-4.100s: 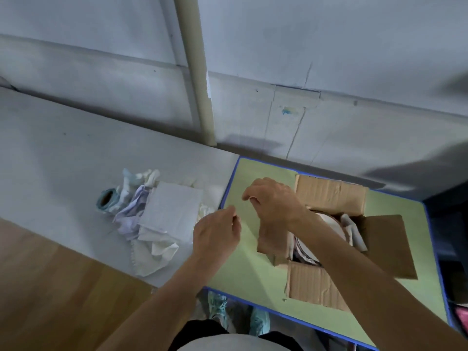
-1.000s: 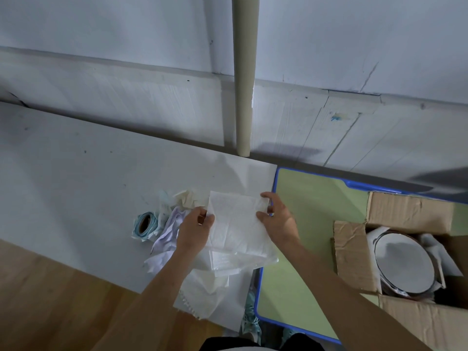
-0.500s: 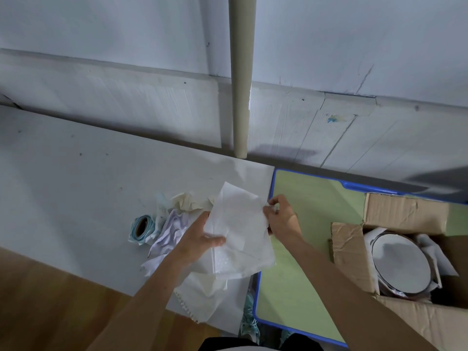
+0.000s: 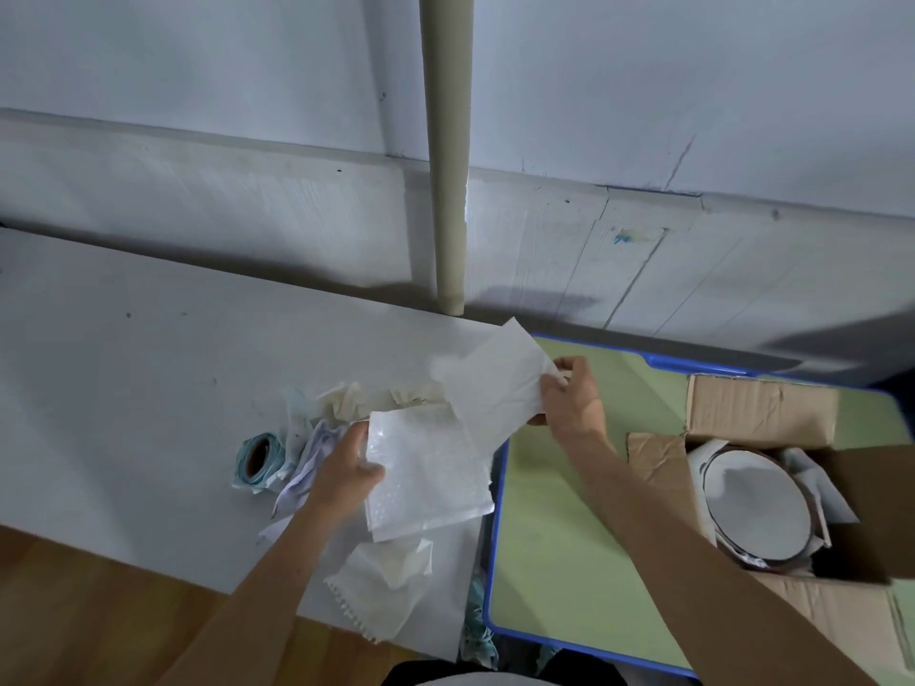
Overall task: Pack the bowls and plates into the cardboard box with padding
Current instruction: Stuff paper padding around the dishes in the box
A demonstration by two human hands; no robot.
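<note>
An open cardboard box (image 4: 757,408) stands at the right on a green table; a white plate (image 4: 752,507) lies inside it with white paper tucked around its rim. My right hand (image 4: 569,398) pinches a white padding sheet (image 4: 495,383) and holds it lifted above the pile. My left hand (image 4: 346,467) grips the left edge of a bubble-wrap sheet (image 4: 426,477) lying on the pile of padding scraps (image 4: 386,581) on the grey table.
The green table with a blue rim (image 4: 495,537) adjoins the grey table (image 4: 124,388). A tape roll (image 4: 257,458) lies left of the scraps. A beige pole (image 4: 448,156) rises by the wall. Wooden floor (image 4: 74,611) shows at lower left.
My right hand has peeled the white sheet up and to the right off the pile. Bubble wrap is uncovered beneath it, held by my left hand. Earlier both hands were by the box.
</note>
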